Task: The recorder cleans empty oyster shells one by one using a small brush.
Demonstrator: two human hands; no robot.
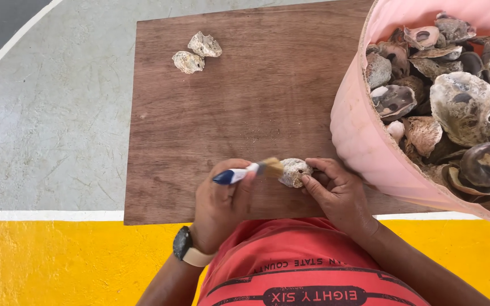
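Note:
My left hand (219, 201) grips a small paintbrush (245, 171) with a blue and white handle, its bristles touching a pale rough shell (294, 171). My right hand (336, 190) holds that shell between thumb and fingers, just above the near edge of a brown wooden board (245, 102). A dark watch with a tan strap sits on my left wrist. My red shirt fills the bottom of the view.
Two more pale shells (197, 52) lie at the board's far left corner. A pink bucket (364, 141) full of several large grey-brown shells stands at the right, overlapping the board. The floor is grey with white lines and a yellow band.

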